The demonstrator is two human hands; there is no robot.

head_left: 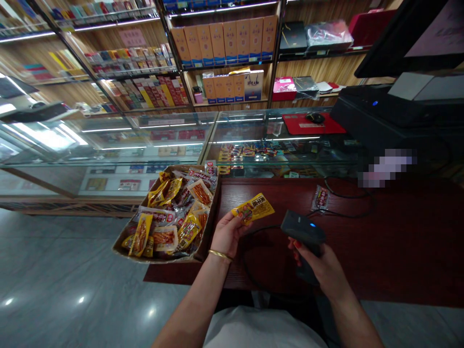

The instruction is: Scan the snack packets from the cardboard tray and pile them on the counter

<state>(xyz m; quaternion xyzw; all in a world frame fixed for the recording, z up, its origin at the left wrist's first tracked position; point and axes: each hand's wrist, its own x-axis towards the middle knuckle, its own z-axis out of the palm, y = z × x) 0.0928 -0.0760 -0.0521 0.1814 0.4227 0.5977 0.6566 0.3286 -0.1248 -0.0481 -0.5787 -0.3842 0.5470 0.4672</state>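
Between the thumb and fingers of my left hand is a yellow snack packet, held flat above the dark wooden counter. My right hand is wrapped round the handle of a black barcode scanner, whose blue light is lit. The scanner's head points left toward the packet, a small gap apart from it. A cardboard box full of yellow, clear and dark red snack packets stands left of my left hand. One more small packet lies on the counter beyond the scanner.
The scanner's black cable loops over the dark wooden counter. Behind it stands a glass display case with a red mouse mat on top. A black monitor rises at the right. Shelves of boxed goods line the wall.
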